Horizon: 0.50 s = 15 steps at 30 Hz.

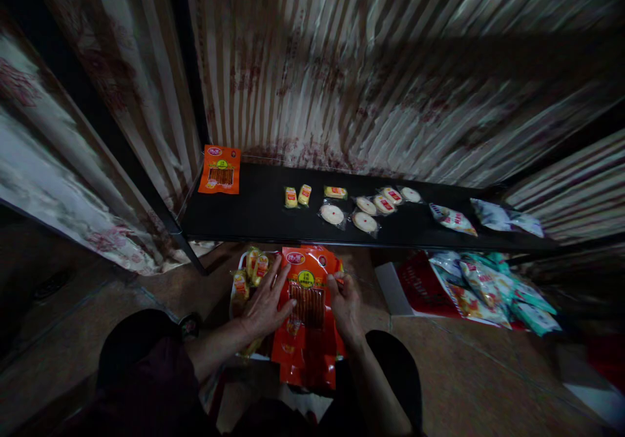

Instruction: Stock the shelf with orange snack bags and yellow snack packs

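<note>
A red snack packet (308, 294), with a clear window showing brown sticks, lies between my hands on top of other red packets in front of my knees. My left hand (266, 303) is open, its fingers stretched out along the packet's left edge. At the right edge my right hand (346, 303) is closed, thumb on top and fingers curled round the packet's side. Beside my left hand, yellow wrapped snacks (258, 267) sit in a white container (232, 294), partly covered by the packets and the hand.
A low black shelf (254, 222) crosses in front. On it are another red packet (222, 170), small yellow snacks (291, 197), several round white pastries (332, 214) and white bags (453, 219). A red box (422, 284) of bags stands below right. Curtains (312, 66) hang behind.
</note>
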Tool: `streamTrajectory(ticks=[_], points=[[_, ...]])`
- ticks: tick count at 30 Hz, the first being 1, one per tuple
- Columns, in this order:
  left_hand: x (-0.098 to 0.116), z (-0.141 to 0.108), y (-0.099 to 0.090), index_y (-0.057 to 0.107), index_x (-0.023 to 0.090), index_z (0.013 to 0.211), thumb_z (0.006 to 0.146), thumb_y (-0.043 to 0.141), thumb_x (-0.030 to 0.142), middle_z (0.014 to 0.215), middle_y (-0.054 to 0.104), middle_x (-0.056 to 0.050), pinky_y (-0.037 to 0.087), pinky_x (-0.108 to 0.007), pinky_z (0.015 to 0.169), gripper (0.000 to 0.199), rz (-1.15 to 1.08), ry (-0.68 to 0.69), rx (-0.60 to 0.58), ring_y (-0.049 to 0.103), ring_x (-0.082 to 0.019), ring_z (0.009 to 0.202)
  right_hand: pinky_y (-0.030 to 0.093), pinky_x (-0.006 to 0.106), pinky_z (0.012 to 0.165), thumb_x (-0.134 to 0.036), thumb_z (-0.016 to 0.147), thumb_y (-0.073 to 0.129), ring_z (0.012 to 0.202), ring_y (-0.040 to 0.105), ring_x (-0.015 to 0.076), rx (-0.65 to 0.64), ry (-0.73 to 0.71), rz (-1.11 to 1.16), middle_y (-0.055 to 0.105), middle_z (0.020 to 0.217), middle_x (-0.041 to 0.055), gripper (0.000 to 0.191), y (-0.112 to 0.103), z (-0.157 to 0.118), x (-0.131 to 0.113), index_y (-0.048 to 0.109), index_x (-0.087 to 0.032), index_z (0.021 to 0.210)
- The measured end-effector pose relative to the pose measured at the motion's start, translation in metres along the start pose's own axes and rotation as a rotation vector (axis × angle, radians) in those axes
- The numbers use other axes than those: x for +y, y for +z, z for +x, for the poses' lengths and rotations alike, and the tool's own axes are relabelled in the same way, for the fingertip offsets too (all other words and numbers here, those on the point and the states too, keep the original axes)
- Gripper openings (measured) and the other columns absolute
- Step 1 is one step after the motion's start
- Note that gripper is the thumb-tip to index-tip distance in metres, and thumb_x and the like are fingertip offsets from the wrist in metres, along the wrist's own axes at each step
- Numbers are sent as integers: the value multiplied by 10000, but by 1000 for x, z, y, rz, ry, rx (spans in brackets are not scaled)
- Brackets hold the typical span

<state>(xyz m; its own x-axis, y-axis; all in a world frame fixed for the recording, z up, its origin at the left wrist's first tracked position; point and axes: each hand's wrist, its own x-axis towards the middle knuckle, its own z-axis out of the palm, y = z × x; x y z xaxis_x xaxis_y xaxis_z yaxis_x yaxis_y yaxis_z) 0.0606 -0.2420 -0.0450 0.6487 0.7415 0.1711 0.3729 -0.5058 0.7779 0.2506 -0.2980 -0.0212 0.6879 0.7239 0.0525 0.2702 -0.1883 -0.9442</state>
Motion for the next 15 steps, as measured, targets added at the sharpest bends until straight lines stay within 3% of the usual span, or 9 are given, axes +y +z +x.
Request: streamTrajectory(ticks=[4, 8, 11, 15], points=[[2, 9, -5, 140, 213, 1483, 879, 464, 332, 1543, 227, -139, 320, -472, 1108, 696, -289, -97, 138, 246, -258, 1412, 445, 273, 586, -499, 727, 638, 604, 548, 149, -35, 98, 127, 607, 666, -32, 295, 2, 5, -12, 530, -230, 785], [1, 19, -11, 223, 221, 1457, 840, 538, 367, 1405, 449, -158, 420, -458, 1001, 708, -538, -247, 222, 471, -263, 1258, 447, 271, 593, -506, 707, 663, 621, 564, 150, -59, 127, 225, 634, 705, -28, 306, 2, 15, -22, 534, -234, 765], [1, 26, -15, 361, 213, 1390, 807, 594, 390, 1124, 640, -99, 449, -400, 933, 652, -747, -351, 179, 600, -223, 1045, 438, 265, 594, -494, 674, 699, 622, 563, 145, -32, 123, 275, 633, 709, -30, 319, 4, 25, -29, 540, -229, 754], [5, 35, -24, 616, 175, 1106, 753, 652, 422, 839, 676, -28, 477, -317, 779, 432, -1056, -405, 71, 621, -175, 788, 432, 260, 585, -485, 650, 724, 599, 549, 132, -56, 114, 314, 616, 677, -41, 331, 16, 38, -40, 543, -223, 739]])
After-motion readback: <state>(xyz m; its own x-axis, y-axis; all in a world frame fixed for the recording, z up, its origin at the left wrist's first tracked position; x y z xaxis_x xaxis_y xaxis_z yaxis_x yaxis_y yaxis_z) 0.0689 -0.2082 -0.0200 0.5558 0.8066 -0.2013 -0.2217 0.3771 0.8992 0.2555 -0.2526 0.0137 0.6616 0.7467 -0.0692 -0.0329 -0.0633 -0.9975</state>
